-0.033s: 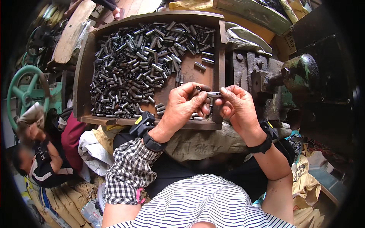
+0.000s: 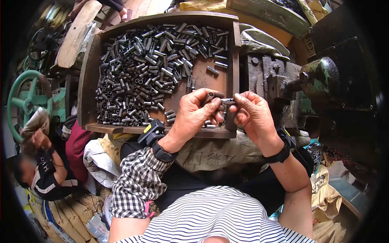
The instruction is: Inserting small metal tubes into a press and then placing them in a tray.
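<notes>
Over the right front corner of a wooden tray (image 2: 237, 81), my two hands meet. My left hand (image 2: 198, 111) is closed round a short dark metal tube (image 2: 209, 95), its open end facing up. A second small, shiny metal piece (image 2: 227, 100) bridges the gap between my hands. Its left end is at my left fingertips, while my right hand (image 2: 254, 111) pinches its right end between thumb and finger. Fingers cover part of it, so I cannot tell its full shape. Many similar metal tubes (image 2: 137, 77) lie heaped in the tray, mostly to the left and back.
A dark, greasy machine (image 2: 320, 81) stands close on the right. Grey-green sacking (image 2: 214, 152) hangs below the tray's front edge. At far left are a green handwheel (image 2: 28, 101) and another person's hands (image 2: 40, 139) holding something pale. A wooden plank (image 2: 79, 34) leans behind them.
</notes>
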Available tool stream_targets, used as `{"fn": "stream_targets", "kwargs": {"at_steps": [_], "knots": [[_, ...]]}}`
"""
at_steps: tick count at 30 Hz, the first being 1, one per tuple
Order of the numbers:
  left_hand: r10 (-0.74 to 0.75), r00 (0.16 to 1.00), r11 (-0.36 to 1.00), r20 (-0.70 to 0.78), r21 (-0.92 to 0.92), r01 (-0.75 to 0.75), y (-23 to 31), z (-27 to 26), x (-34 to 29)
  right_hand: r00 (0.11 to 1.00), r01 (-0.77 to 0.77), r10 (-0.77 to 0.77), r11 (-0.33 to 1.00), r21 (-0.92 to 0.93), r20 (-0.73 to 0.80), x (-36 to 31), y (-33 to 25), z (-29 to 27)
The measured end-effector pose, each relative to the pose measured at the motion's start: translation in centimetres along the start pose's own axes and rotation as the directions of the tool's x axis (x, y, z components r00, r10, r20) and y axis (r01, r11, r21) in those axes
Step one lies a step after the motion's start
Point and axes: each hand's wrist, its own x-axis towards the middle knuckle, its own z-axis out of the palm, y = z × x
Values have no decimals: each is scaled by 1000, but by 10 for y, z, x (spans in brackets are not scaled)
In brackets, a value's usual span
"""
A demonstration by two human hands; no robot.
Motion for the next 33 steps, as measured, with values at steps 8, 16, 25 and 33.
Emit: {"fn": "stream_targets", "kwargs": {"at_steps": [8, 16, 25, 33], "knots": [[42, 999, 967, 18, 253, -45, 4, 9, -1, 992, -108, 97, 983, 147, 79, -5, 0, -1], [-11, 1000, 1000, -1, -6, 11, 8, 4, 5, 987, 155, -137, 957, -247, 86, -12, -2, 9], [37, 993, 996, -116, -75, -46, 9, 1, -6, 479, 515, -764, -155, -843, 433, -237, -95, -31], [-15, 987, 995, -160, 93, 30, 6, 28, -25, 78, 406, -989, 144, -902, -123, -244, -138, -138]]}}
